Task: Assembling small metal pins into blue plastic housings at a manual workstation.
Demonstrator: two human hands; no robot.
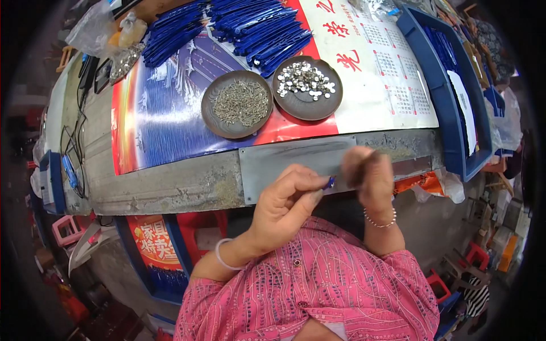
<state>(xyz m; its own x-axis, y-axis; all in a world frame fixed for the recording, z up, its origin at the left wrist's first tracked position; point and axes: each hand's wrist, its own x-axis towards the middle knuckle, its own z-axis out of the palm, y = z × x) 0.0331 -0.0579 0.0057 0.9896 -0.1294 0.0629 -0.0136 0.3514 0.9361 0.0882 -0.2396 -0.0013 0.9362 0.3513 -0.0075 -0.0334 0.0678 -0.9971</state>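
My left hand point(290, 199) is closed, pinching a small dark-blue piece point(330, 182) between thumb and forefinger at the table's front edge. Only the tip of that piece shows; the rest is hidden. Just to its right, my right hand point(372, 179) is raised, its fingers smeared by motion, so what they hold, if anything, cannot be made out. Beyond the hands, a round dark dish point(236, 129) holds many small metal pins point(242, 103). Touching or nearly touching it on the right, a second dish point(310, 112) carries small shiny round silver pieces point(304, 78).
Long slim blue pieces point(261, 31) lie piled at the back on a printed poster sheet point(375, 108). A flat metal plate point(267, 165) lies at the front edge. Blue trays stand right point(478, 162) and below left point(136, 258). Cables point(74, 142) run along the left.
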